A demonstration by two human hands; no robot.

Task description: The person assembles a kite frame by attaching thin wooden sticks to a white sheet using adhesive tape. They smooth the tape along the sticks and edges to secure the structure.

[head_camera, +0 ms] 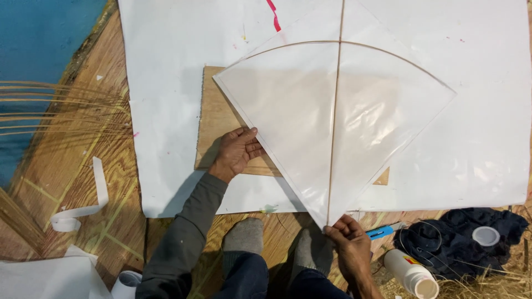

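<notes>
A translucent white kite (310, 111) with a thin bamboo spine (334, 133) and a bowed cross stick (377, 50) lies over a wooden board (216, 127) and a large white sheet (166, 83). My left hand (238, 150) rests flat on the board, fingertips touching the kite's lower left edge. My right hand (346, 238) pinches the kite's bottom tip where the spine ends. My feet in grey socks (244, 235) sit just below the sheet.
A bundle of thin bamboo sticks (50, 111) fans out at the left. A curl of white tape strip (83, 199) lies on the plywood floor. At the right are a white glue bottle (410, 271), a dark cloth (460, 238), a round lid (486, 236) and a blue cutter (382, 231).
</notes>
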